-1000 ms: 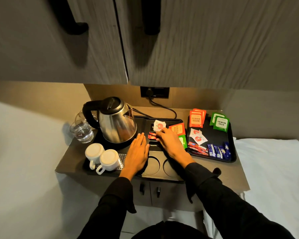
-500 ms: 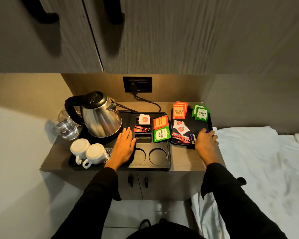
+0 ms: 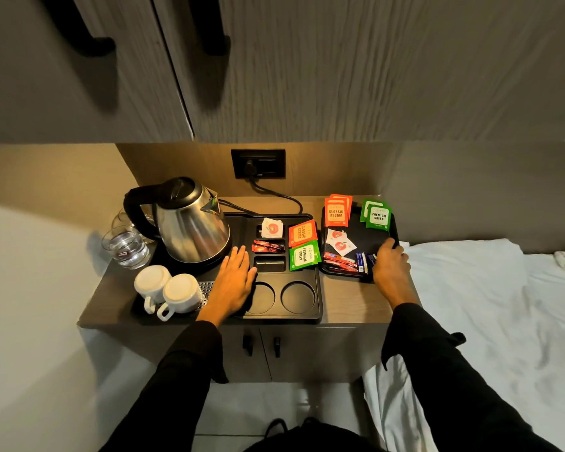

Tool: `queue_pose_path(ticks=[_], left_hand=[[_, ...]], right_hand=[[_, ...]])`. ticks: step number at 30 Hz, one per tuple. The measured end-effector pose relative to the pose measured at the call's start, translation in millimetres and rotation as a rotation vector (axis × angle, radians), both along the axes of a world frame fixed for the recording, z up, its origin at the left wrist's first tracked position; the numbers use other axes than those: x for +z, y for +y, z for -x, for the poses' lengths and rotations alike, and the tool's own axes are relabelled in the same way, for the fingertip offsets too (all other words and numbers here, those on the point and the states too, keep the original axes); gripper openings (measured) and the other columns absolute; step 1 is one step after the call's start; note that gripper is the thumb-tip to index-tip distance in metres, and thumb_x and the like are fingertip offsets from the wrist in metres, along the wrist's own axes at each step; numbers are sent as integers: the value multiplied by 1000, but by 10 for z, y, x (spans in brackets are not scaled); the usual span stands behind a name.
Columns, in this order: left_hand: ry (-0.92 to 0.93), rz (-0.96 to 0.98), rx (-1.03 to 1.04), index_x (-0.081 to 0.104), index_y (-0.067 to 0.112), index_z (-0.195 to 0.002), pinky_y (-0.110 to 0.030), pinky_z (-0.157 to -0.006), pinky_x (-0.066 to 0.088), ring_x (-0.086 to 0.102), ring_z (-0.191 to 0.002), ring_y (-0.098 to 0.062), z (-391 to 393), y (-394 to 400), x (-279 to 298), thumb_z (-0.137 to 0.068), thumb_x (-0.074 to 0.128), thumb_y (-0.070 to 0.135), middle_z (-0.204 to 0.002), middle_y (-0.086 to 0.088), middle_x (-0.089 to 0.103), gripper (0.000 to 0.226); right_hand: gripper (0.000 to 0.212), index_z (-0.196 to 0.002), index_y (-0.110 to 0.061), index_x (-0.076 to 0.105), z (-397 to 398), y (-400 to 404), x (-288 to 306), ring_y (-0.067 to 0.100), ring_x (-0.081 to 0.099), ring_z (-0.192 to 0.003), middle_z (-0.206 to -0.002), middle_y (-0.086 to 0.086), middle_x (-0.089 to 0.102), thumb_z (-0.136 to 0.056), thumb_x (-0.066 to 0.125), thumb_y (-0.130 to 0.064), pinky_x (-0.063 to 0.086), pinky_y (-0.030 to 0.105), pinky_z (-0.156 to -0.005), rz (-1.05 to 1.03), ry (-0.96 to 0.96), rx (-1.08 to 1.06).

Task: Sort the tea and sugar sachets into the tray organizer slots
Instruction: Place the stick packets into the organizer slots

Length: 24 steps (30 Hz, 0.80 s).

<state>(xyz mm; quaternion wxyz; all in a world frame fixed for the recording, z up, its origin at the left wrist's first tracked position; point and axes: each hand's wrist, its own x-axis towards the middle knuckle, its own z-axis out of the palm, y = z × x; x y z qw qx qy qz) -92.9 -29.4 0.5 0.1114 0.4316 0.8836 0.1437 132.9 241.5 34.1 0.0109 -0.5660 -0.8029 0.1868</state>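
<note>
Right hand [image 3: 390, 267]: I am seeing it shifting along the small tray's [image 3: 392, 225] near-right edge, fingers curled; grip unclear.
Left hand [image 3: 234, 283]: lying flat, fingers together, on the organizer tray [image 3: 313, 316].

Mid-frame, the black organizer [image 3: 307, 308] holds a white sachet [image 3: 271, 228], red sticks [image 3: 267, 246], an orange sachet [image 3: 302, 233] and a green one [image 3: 304, 256]. Right of it, the tray [image 3: 372, 239] carries more sachets.

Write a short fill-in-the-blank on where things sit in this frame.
1. The left hand lies flat on the tray organizer beside the ____.
2. The right hand rests on the ____ black tray's near corner.
3. The organizer's slot below the red sachets is ____.

Missing words: kettle; smaller; empty
</note>
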Motion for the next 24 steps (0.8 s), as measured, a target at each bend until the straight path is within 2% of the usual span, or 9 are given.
queue_pose_path(ticks=[3, 6, 9, 12, 14, 18, 22, 24], left_hand=[[-12, -6, 2, 10, 9, -161, -40, -130, 2, 0, -159, -23, -1, -9, 13, -110, 27, 36, -171, -10, 7, 60], [-23, -7, 0, 10, 9, -161, -40, -130, 2, -1, -159, -22, -5, -10, 26, -111, 27, 35, -171, -10, 7, 59], [-40, -8, 5, 10, 9, -161, -40, -130, 2, -1, -159, -22, -15, -6, 56, -111, 26, 35, -171, -9, 7, 59], [-63, -26, 7, 11, 10, -160, -40, -130, 2, -1, -159, -21, -9, -28, 55, -111, 26, 35, -171, -9, 8, 58], [-76, -25, 8, 12, 9, -160, -38, -130, 2, 0, -159, -21, -22, -39, 80, -111, 26, 34, -171, -9, 9, 57], [-85, -4, 5, 14, 7, -160, -36, -128, 1, 1, -159, -21, -2, -110, 92, -111, 26, 33, -171, -9, 9, 57], [-122, -9, -6, 15, 7, -161, -37, -129, 1, 1, -159, -21, -47, -80, 109, -111, 25, 35, -171, -9, 9, 58], [-14, -78, 26, 14, 8, -161, -37, -129, 1, 0, -159, -20, -495, -324, 437, -111, 25, 35, -172, -8, 8, 58]], right_hand=[[89, -152, -5, 30, -16, -14, 38, 39, 49, -138, -147, 25, 47, -83, 82, -26, 50, 51, -108, -4, -2, 3], [74, -146, -5, 40, 12, -23, 108, 38, 55, -132, -142, 24, 51, -86, 79, -25, 54, 51, -102, -51, 30, -5], [50, -143, -10, 46, 247, -194, 233, 33, 62, -124, -137, 19, 55, -97, 65, -17, 60, 46, -92, -131, 272, 28], [46, -145, -16, 49, 678, -557, 372, 19, 65, -111, -134, 9, 57, -100, 57, -12, 58, 29, -81, -37, 502, 230], [44, -145, -18, 50, 930, -831, 383, 15, 64, -108, -132, 7, 59, -101, 56, -17, 56, 27, -82, 58, 450, 430], [46, -147, -15, 47, 1172, -1269, 256, 24, 56, -128, -141, 11, 55, -102, 54, -17, 50, 35, -105, -42, 325, 761], [51, -147, -13, 46, 1327, -1331, 154, 29, 56, -130, -141, 12, 57, -98, 60, -14, 48, 40, -105, -238, 138, 842], [51, -146, -14, 47, 936, -1512, 384, 29, 57, -128, -141, 12, 57, -97, 62, -14, 49, 40, -102, -395, 149, 887]])
